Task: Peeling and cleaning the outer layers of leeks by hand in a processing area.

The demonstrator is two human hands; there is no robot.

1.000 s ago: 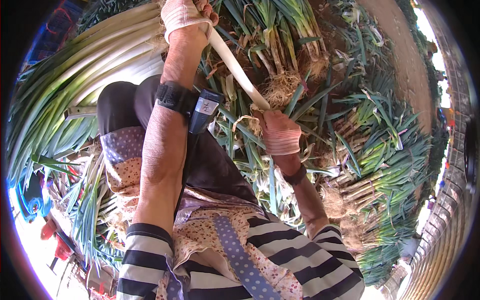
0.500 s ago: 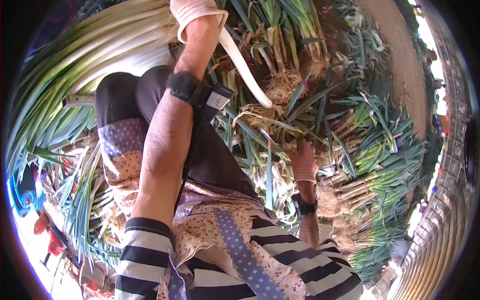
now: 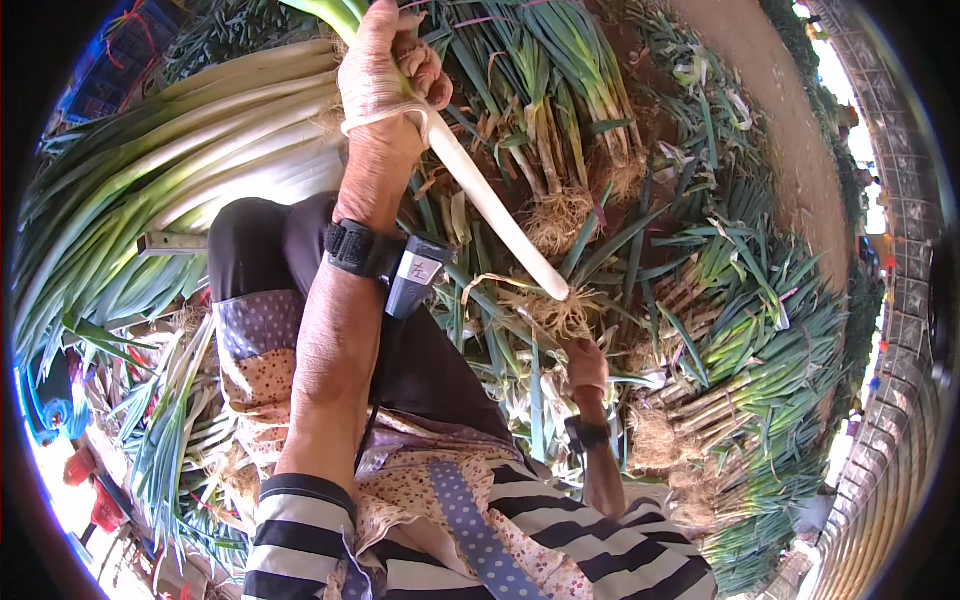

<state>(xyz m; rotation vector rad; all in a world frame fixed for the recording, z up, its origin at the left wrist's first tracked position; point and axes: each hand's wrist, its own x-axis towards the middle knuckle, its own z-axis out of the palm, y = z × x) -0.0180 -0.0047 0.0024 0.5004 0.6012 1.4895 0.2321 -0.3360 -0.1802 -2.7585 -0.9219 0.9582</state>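
Note:
My left hand (image 3: 385, 75) is raised and closed around a long leek (image 3: 490, 205). Its white stalk slants down to the right and ends in a tuft of roots (image 3: 560, 310). A black strap with a small device (image 3: 385, 255) sits on that wrist. My right hand (image 3: 587, 365) hangs lower, just under the root end, among loose green leaves. Its fingers are hidden from here, so what it grips is unclear. A dark band circles the right wrist (image 3: 585, 435).
A stack of cleaned white leeks (image 3: 200, 160) lies at the left. Uncleaned leeks with roots and soil (image 3: 560, 140) are piled ahead. Tied green bundles (image 3: 770, 360) fill the right. A bare dirt strip (image 3: 770, 110) runs at the upper right. Peeled leaves (image 3: 170, 430) lie at my lower left.
My left hand has lifted the leek higher and away. My right hand has dropped from the stalk's lower end to below the roots.

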